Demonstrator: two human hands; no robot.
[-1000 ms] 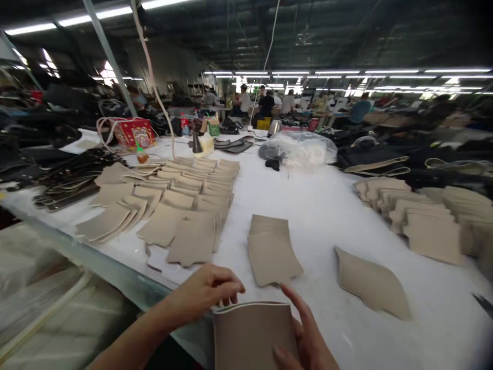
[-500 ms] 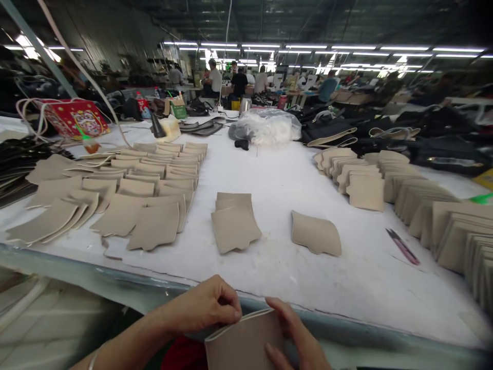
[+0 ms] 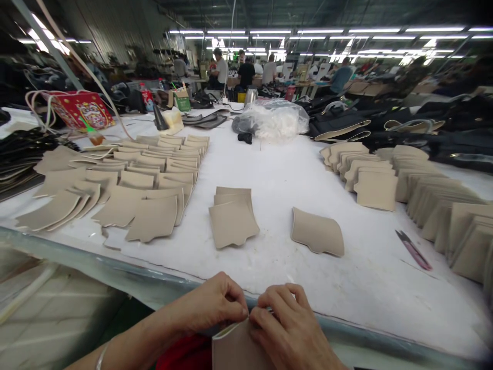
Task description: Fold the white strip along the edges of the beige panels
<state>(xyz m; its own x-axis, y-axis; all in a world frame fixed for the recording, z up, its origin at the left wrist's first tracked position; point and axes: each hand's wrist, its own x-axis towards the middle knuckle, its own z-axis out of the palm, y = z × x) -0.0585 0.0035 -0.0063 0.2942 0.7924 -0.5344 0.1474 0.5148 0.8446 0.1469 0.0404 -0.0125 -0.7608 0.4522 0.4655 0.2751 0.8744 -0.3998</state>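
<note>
both hands pinch upright beige panel (image 3: 233, 349), top edge crosswise.

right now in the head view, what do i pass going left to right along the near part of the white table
fanned spread of beige pieces → small stack of beige pieces → single curved beige piece → pink-handled snips

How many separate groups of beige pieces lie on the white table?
4: a wide fanned spread on the left, a small pile in the middle, one curled piece beside it, and rows on the right that run out of view, so more may be hidden.
</note>
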